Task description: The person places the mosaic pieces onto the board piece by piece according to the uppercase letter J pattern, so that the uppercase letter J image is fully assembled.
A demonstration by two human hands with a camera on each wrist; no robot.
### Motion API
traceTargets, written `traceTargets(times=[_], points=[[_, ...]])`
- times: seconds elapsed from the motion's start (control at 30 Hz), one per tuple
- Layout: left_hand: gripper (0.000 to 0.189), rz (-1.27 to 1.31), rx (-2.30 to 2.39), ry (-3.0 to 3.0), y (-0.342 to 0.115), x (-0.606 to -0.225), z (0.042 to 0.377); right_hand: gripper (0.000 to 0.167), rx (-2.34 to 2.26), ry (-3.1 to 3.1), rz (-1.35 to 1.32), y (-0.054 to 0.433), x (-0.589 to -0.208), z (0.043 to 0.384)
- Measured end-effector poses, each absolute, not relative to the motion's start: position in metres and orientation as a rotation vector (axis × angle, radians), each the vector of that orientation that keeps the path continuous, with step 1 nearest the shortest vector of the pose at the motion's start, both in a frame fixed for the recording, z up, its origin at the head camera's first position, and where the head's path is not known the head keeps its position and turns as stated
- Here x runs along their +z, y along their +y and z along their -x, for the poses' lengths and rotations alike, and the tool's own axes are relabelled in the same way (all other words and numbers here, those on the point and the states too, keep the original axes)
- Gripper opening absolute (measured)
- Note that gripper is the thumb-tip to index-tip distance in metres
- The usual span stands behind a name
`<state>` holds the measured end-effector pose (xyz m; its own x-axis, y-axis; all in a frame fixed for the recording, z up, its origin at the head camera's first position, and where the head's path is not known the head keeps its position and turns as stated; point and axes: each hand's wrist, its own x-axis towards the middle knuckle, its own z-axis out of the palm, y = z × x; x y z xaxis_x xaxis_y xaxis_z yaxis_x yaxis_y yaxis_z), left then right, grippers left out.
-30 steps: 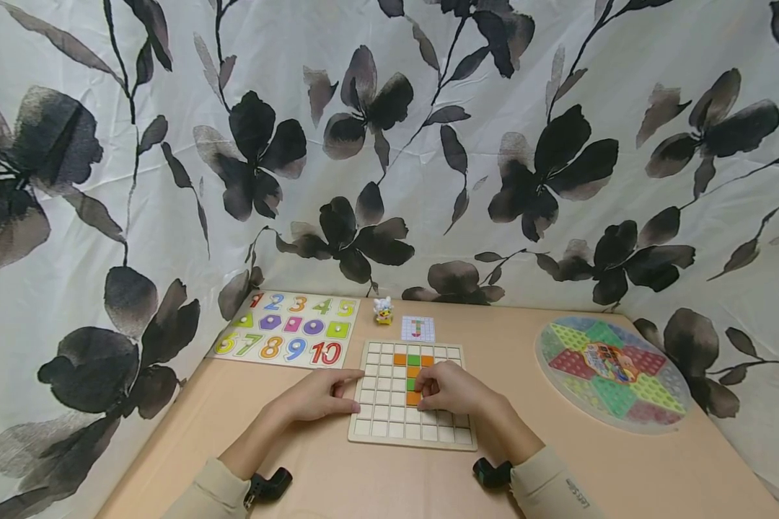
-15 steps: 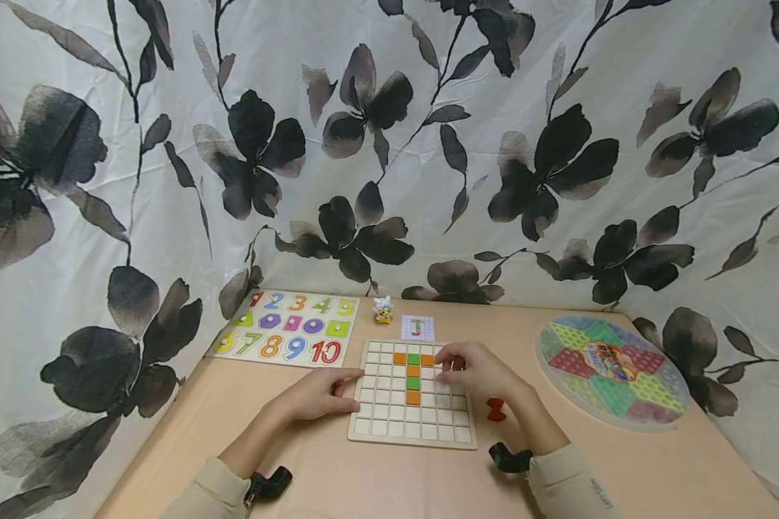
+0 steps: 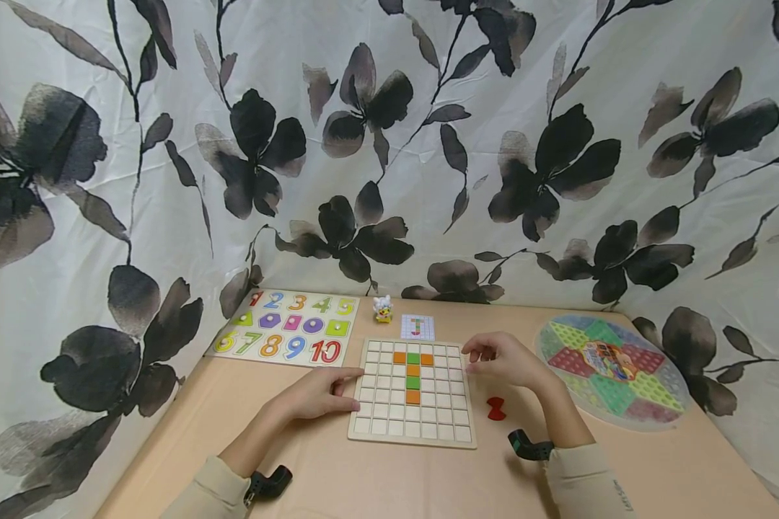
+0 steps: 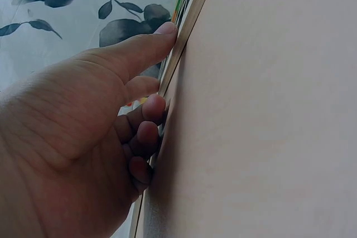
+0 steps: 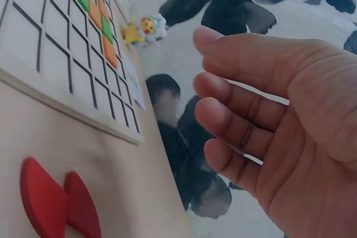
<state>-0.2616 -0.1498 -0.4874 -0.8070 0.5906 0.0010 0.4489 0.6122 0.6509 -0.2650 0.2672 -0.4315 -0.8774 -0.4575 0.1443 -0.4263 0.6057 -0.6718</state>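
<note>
A square wooden grid board (image 3: 379, 425) of white cells lies mid-table. Orange tiles (image 3: 412, 397) and green tiles (image 3: 413, 358) form a T shape in its upper middle. My left hand (image 3: 311, 395) rests at the board's left side, its thumb and index finger touching the edge. In the left wrist view its other fingers curl loosely beside the board. My right hand (image 3: 509, 358) hovers just off the board's right edge. The right wrist view shows that hand with nothing held and its fingers loosely bent. Near its wrist lies a red bow-tie-shaped piece (image 3: 496, 409).
Behind the board lies a small pattern card (image 3: 417, 328), with a little toy figure (image 3: 382, 309) left of it. A number board (image 3: 285, 328) lies at the back left. On the right is a round star-patterned board (image 3: 613, 371). A floral curtain (image 3: 441, 180) hangs behind the table.
My right hand has lifted away from the tiles and moved right, past the board's edge. The lowest orange tile and the red piece have come into full view. The left hand stays put.
</note>
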Motion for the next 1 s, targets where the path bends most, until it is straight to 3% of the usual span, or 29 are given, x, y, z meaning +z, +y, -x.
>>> traceTargets(times=[0.5, 1.0], points=[[0.069, -0.862, 0.98, 2.626, -0.149, -0.486, 0.261, 0.025, -1.11, 2.611, 0.681, 0.294, -0.441, 0.268], [0.07, -0.868, 0.979, 2.629, -0.149, -0.487, 0.261, 0.018, -1.08, 2.398, 0.654, 0.313, -0.451, 0.267]])
